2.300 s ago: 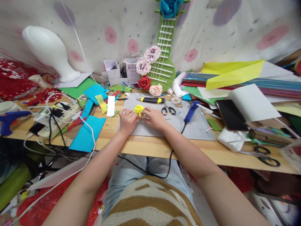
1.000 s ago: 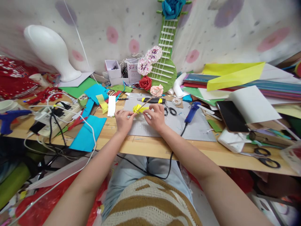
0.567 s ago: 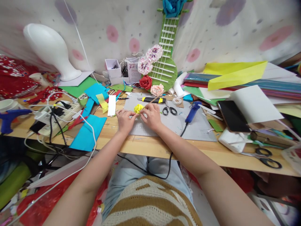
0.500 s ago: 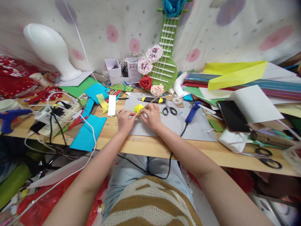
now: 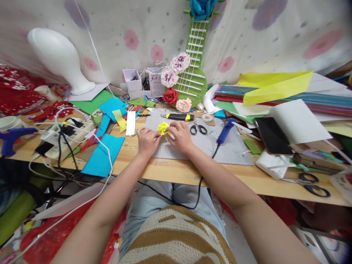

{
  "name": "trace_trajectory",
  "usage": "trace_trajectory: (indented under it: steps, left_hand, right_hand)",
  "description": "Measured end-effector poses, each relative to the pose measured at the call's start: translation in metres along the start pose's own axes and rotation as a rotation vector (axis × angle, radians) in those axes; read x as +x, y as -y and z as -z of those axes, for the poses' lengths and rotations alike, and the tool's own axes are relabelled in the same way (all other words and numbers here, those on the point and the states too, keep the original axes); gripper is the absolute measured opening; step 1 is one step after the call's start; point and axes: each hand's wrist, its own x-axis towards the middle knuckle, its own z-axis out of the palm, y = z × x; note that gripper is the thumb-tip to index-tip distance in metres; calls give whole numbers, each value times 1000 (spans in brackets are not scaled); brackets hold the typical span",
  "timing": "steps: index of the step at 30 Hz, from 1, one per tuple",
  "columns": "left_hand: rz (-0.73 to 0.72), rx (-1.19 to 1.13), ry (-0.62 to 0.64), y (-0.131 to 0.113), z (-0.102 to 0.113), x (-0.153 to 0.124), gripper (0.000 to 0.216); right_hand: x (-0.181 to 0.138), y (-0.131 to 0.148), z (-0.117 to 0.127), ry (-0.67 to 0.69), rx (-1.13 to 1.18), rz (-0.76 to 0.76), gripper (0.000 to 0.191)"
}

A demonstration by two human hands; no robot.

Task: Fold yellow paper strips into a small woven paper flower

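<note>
A small ruffled yellow paper flower (image 5: 163,127) is between my two hands, just above the grey mat. My left hand (image 5: 148,141) has its thumb and fingers pinched together at the flower's lower left edge. On the other side my right hand (image 5: 180,137) is closed at the flower's lower right, with a thin pale bit showing by its fingertips; the fingers hide most of it. Behind the flower lies a black and yellow utility knife (image 5: 180,117). Small black-handled scissors (image 5: 198,129) rest to the right of my right hand.
A blue glue gun (image 5: 226,130) with a black cord lies on the grey mat (image 5: 233,156). Blue crepe paper (image 5: 103,156) and a power strip (image 5: 71,135) are at left. A green guitar-shaped craft (image 5: 196,82) stands behind. A phone (image 5: 273,135) and larger scissors (image 5: 309,183) are at right.
A thin brown stick that slanted up from my right hand no longer shows. The yellow flower is turned and more exposed, and my right hand has shifted slightly right.
</note>
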Motion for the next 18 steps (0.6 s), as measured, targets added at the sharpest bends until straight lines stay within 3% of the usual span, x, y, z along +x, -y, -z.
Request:
trace_trajectory:
  steps: [4,8,18]
  left_hand:
    - [-60,12,13,-2,1,0,14]
    - [-89,9,43,-4,2,0,12]
    - [-78,-8,98,-1,3,0,7]
  right_hand:
    - [-1,-4,0,103,25,87,19]
    - [0,-5,-3,224,55,59,17]
    - [-1,-6,-3,222,138,60,9]
